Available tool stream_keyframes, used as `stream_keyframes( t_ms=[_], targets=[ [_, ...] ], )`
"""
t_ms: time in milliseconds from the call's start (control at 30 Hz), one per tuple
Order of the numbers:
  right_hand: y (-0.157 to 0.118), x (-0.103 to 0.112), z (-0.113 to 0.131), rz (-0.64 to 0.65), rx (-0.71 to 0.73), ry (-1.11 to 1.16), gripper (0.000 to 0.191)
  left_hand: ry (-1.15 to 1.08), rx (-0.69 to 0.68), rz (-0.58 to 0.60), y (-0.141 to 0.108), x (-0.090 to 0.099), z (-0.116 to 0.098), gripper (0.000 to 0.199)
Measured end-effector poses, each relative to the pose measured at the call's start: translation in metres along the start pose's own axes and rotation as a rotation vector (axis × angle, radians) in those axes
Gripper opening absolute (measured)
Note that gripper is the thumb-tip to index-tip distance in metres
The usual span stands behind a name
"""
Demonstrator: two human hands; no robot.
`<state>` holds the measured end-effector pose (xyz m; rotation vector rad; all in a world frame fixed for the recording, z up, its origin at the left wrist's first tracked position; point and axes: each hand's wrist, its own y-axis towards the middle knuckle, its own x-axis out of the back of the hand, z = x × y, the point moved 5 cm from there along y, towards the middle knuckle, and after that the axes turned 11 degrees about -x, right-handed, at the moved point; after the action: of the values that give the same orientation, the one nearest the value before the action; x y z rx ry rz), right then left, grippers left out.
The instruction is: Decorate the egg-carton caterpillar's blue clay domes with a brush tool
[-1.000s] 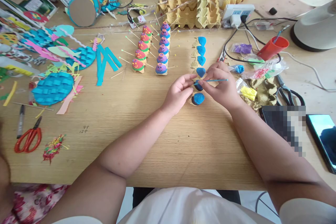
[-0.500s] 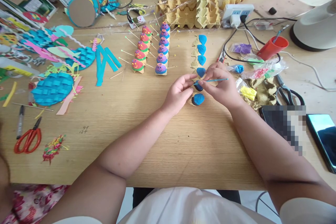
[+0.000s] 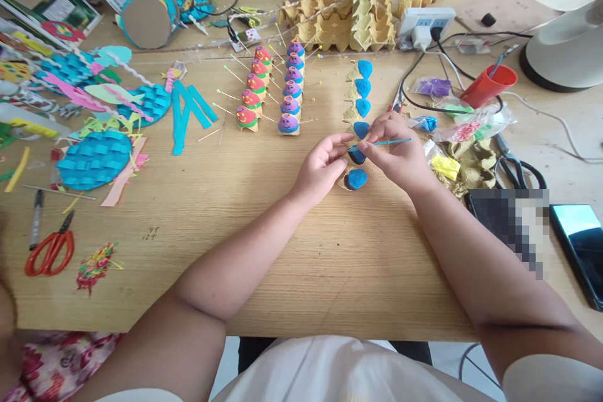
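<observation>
A strip of egg carton cups runs away from me on the table, with blue clay pressed over the right side of its cups. My left hand pinches the strip's left edge, thumb and fingertips bent around one of the nearer cups. In my right hand a thin blue stick is held between thumb and fingers. Its left tip is at the blue clay on that same cup. The fingers partly cover the cup.
Two finished-looking caterpillar rows, red-green and purple-blue, stand left of the strip. Clay packets, black scissors, a red cup and a phone lie right. Egg trays are behind; orange-handled scissors lie left.
The blue stick's right end has moved slightly right and up with my right fingers. The strip's far end has shifted a little. My left hand stays nearly still.
</observation>
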<state>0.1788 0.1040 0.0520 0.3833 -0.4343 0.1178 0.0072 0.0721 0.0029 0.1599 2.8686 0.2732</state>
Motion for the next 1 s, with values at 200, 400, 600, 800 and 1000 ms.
stream_keyframes(
  t_ms=[200,400,600,800,1000],
  targets=[
    [0.0006,0.0007,-0.0013,-0.026,0.005,-0.018,0.034,-0.021,-0.012,0.030,0.0010,-0.0018,0.0004,0.043],
    [0.0012,-0.0001,-0.0057,-0.032,-0.028,-0.008,0.032,-0.006,-0.019,0.034,0.0007,-0.0015,0.0002,0.043],
    [0.0010,0.0017,-0.0078,-0.046,-0.041,0.002,0.033,0.015,-0.020,0.020,-0.0008,-0.0011,-0.0007,0.042],
    [0.0018,0.0012,-0.0094,-0.066,-0.035,-0.016,0.035,0.024,-0.023,0.026,-0.0007,-0.0014,-0.0006,0.041],
    [0.0009,0.0008,-0.0080,-0.043,-0.032,0.028,0.037,0.010,-0.012,0.010,-0.0007,-0.0009,-0.0010,0.042]
  ],
)
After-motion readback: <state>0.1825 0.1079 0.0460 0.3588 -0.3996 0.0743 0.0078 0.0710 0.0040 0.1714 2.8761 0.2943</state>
